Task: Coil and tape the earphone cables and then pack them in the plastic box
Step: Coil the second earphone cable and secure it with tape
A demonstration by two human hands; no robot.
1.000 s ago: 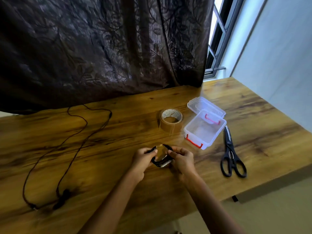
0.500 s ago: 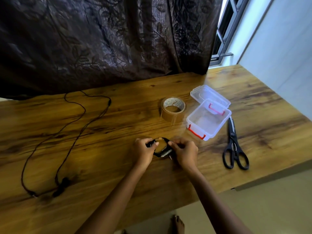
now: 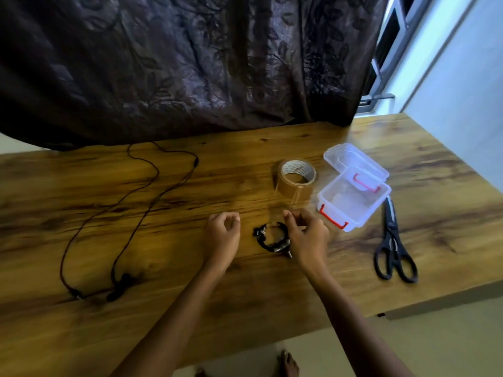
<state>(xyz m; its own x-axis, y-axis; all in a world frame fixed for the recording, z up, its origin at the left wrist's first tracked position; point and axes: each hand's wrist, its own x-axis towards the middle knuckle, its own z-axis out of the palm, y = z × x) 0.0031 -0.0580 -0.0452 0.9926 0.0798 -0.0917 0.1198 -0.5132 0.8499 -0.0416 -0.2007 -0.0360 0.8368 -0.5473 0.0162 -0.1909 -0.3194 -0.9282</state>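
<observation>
A dark patterned curtain (image 3: 190, 63) hangs behind the wooden table (image 3: 272, 295). On the table's left sprawls an uncoiled black earphone cable (image 3: 121, 287). To the right lie black scissors (image 3: 393, 246), the open clear plastic box (image 3: 353, 200) and a brown tape roll (image 3: 296, 178). The left hand (image 3: 223, 232), loosely curled, holds nothing. The right hand (image 3: 307, 235) curls over the edge of the coiled earphone (image 3: 270, 245), which lies between the hands; whether it grips the coil is unclear.

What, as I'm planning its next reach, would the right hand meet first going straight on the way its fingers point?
Probably the brown tape roll, just beyond the right hand; depth is unclear, so it might pass over.
</observation>
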